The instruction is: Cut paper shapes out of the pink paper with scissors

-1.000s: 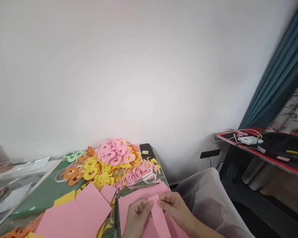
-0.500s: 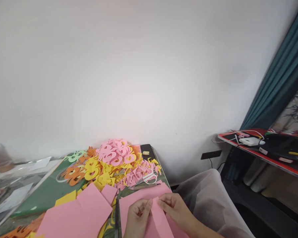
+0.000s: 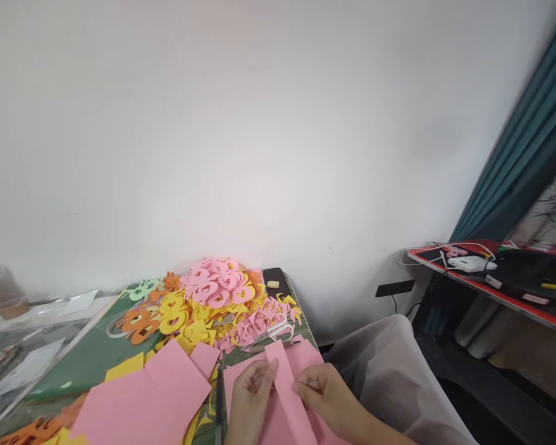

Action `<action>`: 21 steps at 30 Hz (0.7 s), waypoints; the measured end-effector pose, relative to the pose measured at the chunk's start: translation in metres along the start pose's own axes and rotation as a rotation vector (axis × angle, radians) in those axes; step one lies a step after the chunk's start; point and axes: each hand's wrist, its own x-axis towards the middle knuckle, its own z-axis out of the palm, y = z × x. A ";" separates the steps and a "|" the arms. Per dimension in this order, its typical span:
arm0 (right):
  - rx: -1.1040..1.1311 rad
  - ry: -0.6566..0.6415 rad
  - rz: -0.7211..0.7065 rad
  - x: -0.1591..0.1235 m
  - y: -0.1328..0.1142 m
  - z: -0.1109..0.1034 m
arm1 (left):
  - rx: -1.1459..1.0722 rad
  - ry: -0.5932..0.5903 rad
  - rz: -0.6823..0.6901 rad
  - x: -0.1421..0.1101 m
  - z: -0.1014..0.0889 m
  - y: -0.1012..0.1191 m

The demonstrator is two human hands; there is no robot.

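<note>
A narrow pink paper strip (image 3: 287, 386) slants between my two hands above a larger pink sheet (image 3: 241, 371). My left hand (image 3: 251, 395) pinches the strip's left edge between thumb and fingers. On the opposite edge, my right hand (image 3: 322, 395) has its thumb and forefinger closed on the paper, a little lower down. White-handled scissors (image 3: 280, 327) lie just past the strip's far end, their blades partly covered by paper scraps. A dark, slim tool (image 3: 259, 348) rests at the far edge of the pink sheet.
Pink cut-outs with heart holes (image 3: 217, 281) are heaped with yellow cut-outs (image 3: 173, 312) and orange cut-outs (image 3: 141, 321). More pink sheets (image 3: 143, 395) lie at left. A black phone (image 3: 277, 282) sits near the wall. A red-edged table (image 3: 505, 287) stands at right.
The pink strip has slid away from me, so its far end now sticks out beyond my fingers. Both hands grip it lower along its edges.
</note>
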 end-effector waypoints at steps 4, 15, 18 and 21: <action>-0.021 -0.027 -0.040 0.002 0.000 -0.002 | 0.053 -0.019 -0.015 -0.001 0.004 -0.005; -0.082 -0.017 -0.033 0.002 0.011 -0.001 | 0.001 -0.039 -0.045 0.000 0.004 -0.003; -0.127 0.016 -0.038 0.003 0.010 -0.003 | 0.040 -0.027 -0.029 -0.001 0.005 -0.004; -0.103 -0.019 -0.024 0.004 0.011 -0.002 | 0.036 0.012 -0.025 0.000 0.004 -0.004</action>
